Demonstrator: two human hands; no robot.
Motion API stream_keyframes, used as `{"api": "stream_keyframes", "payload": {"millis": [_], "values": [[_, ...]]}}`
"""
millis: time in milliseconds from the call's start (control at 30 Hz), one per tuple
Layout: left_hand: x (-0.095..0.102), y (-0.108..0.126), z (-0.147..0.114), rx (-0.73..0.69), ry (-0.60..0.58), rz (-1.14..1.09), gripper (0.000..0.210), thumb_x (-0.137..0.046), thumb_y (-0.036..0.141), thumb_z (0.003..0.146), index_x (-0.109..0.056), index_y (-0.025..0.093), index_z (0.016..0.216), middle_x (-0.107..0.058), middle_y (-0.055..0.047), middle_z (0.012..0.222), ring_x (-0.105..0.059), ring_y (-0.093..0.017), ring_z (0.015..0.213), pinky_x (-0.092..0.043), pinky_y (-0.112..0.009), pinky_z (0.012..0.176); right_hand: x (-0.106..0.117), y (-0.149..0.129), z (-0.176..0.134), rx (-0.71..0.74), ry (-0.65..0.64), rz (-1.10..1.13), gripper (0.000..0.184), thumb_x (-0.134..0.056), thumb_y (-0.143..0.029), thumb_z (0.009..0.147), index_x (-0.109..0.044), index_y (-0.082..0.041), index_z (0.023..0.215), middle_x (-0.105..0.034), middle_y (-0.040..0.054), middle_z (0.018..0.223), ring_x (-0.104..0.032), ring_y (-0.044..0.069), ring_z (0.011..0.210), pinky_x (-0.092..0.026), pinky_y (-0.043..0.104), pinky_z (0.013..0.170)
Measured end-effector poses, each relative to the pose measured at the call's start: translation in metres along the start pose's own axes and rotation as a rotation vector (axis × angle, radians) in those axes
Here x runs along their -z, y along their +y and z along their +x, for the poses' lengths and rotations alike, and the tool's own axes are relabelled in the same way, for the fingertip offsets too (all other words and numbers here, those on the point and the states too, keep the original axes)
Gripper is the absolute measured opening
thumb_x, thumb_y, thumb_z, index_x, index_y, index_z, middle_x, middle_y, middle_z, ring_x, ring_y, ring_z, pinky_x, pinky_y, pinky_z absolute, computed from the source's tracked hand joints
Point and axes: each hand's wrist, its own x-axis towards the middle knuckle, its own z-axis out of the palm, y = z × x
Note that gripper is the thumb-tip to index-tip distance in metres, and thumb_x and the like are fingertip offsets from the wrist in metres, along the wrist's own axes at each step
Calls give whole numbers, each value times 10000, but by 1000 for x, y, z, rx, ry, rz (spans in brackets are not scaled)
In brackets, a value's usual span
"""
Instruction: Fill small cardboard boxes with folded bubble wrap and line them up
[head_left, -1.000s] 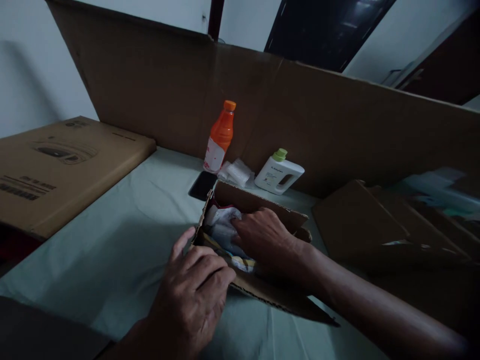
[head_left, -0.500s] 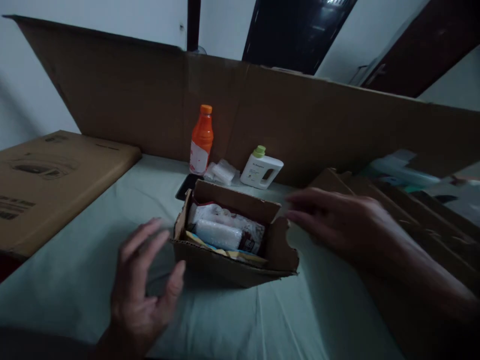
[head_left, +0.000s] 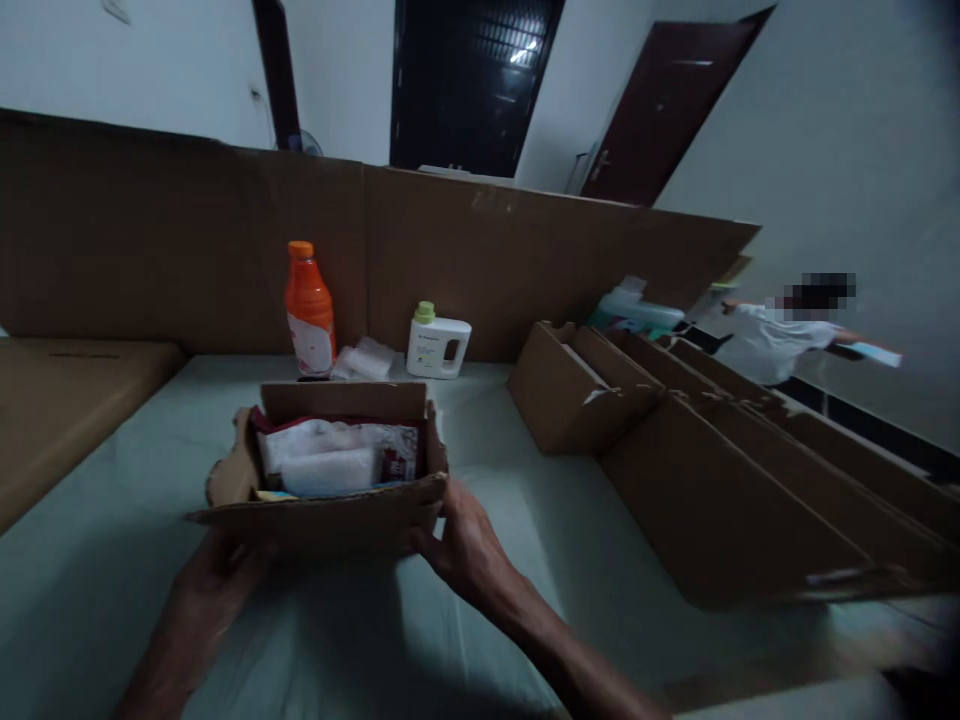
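Note:
A small open-topped cardboard box (head_left: 337,525) is held between my two hands in the head view. My left hand (head_left: 217,575) grips its lower left corner, the fingertips partly hidden beneath the edge. On the other side, my right hand (head_left: 469,540) clasps the right end, with the thumb at the front face. Inside lie a clear plastic-wrapped packet (head_left: 330,470), a dark red printed packet (head_left: 397,463) and something yellow and blue along the front wall. Whether the box's underside touches the cloth is hard to tell.
Behind stand an orange bottle (head_left: 309,310), crumpled clear plastic (head_left: 365,360) and a white jug with a green cap (head_left: 437,345). Larger cardboard boxes (head_left: 720,510) line the right. A flat carton (head_left: 75,400) lies left, and a cardboard panel (head_left: 450,260) closes the back. Another person (head_left: 780,340) is beyond.
Both hands have closed on the box from apart. The box has turned, its front now facing me more squarely. The view has swung right, bringing more boxes and a person into sight.

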Motion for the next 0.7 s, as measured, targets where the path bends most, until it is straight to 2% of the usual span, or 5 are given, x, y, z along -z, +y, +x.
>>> {"api": "stream_keyframes", "payload": {"millis": [200,367,533,600,700], "values": [[-34,18,-5,-3,-157,-150,611,-788,556,627,-633,223,1115,-739,-48,1153,-667,-305,1124,-594,-336,865,33,16,-27,-40,115,-67,444,-673,-166,724,-577,-190,1157,-666,88,1070,-625,251,987,-534,376,851],[-127,39,-24,-101,-654,-183,490,-741,478,715,-630,173,1081,-747,-92,1078,-700,-286,1024,-584,-351,844,94,58,-117,-251,313,-144,166,-603,-271,769,-629,-193,913,-697,70,876,-656,220,772,-550,325,675],[-229,57,-48,-235,-1025,-276,524,-682,439,797,-594,161,1233,-711,-108,1191,-669,-276,1090,-552,-379,920,131,82,-204,-511,497,-227,232,-619,-443,814,-619,-212,813,-702,52,736,-677,221,649,-553,311,576],[-263,63,-52,-324,-1051,-238,523,-656,399,824,-574,175,1290,-682,-103,1251,-651,-277,1126,-531,-406,963,126,93,-226,-570,570,-174,295,-627,-463,827,-630,-200,963,-730,71,862,-709,227,728,-578,311,628],[-304,63,-58,-402,-859,-67,515,-625,323,827,-559,185,1318,-610,-118,1350,-575,-309,1242,-472,-475,1043,105,114,-241,-614,703,-26,540,-647,-487,838,-550,-185,1276,-697,130,1168,-718,255,957,-599,329,767]]}}
